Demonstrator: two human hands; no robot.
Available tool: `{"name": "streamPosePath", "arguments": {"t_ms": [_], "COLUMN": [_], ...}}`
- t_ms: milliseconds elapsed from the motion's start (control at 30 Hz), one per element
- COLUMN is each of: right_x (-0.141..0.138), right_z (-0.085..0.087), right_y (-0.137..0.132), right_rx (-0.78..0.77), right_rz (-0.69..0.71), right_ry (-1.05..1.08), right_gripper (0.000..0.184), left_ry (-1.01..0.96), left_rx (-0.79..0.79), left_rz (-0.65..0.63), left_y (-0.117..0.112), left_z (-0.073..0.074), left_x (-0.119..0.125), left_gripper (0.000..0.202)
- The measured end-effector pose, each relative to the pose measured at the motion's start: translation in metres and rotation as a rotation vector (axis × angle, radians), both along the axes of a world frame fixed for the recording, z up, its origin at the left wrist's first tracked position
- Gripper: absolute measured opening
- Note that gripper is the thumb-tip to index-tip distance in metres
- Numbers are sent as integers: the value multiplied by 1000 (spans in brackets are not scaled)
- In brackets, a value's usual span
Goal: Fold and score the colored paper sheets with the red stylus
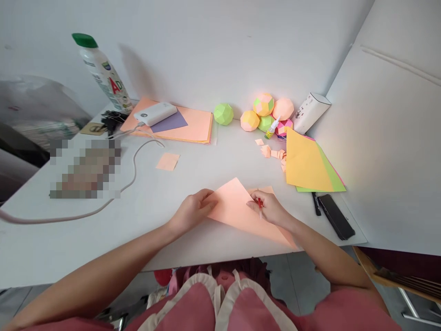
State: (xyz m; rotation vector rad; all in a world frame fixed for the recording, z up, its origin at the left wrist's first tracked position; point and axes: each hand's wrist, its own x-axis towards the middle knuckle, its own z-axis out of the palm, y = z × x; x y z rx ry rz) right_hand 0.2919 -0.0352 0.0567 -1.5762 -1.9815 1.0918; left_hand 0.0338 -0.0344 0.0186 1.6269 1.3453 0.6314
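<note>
A peach sheet of paper (230, 204) is held slightly tilted above the near middle of the table. My left hand (195, 209) pinches its left edge between thumb and fingers. At the right edge, my right hand (270, 208) is closed with its fingertips on the paper. A thin red tool with a whitish tip (260, 203), perhaps a pen or small cutter, pokes out of that same hand; its kind is unclear. More peach paper (286, 236) shows beneath my right wrist, and I cannot tell whether it is the same sheet.
A peach square (168, 161), paper scraps (275, 153), a glue bottle (272, 128) and several paper balls (263, 105) lie beyond my hands. Coloured sheets (308, 161) and a black phone-like object (336, 216) are rightward. A cable (134, 168), power bank (155, 114) and tall bottle (103, 73) stand left.
</note>
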Motion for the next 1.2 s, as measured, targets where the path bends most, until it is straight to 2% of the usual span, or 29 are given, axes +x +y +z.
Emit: {"name": "streamPosePath", "arguments": {"t_ms": [200, 300, 433, 533, 633, 733, 833, 933, 1000, 1067, 1133, 1200], "right_x": [8, 17, 26, 22, 12, 6, 8, 12, 15, 17, 18, 18], "right_z": [6, 8, 12, 14, 4, -17, -40, -54, -58, -59, -59, -58], "right_y": [27, 27, 20, 20, 27, 32, 32, 30, 29, 28, 29, 30], "right_rx": [30, 0, -85, -60, 2, 46, 92, 147, 179, 209, 241, 275], "right_rz": [85, 46, 88, 61, -37, -94, -121, -148, -149, -139, -128, -110], "right_ry": [-66, -93, -127, -162, -91, 36, 116, 158, 170, 171, 163, 144], "right_gripper": [31, 35, 38, 34, 29, 24, 25, 28, 24, 16, 11, 10], "left_ry": [9, 18, 15, 17, 26, 45, 81, 127, 209, 333, 442, 517], "left_rx": [83, 106, 127, 147, 186, 257, 380, 548, 773, 1000, 1051, 991], "left_rz": [68, 38, -27, -68, -90, -91, -51, -21, -97, -229, -295, -312], "left_y": [-8, -4, 3, 5, 6, 7, 6, -1, -8, -17, -24, -29], "left_z": [-7, -10, -12, -13, -16, -19, -23, -25, -26, -27, -28, -29], "left_x": [10, 10, 7, 5, 5, 5, 7, 14, 21, 27, 31, 32], "left_gripper": [44, 46, 43, 40, 38, 36, 33, 26, 25, 28, 33, 41]}}
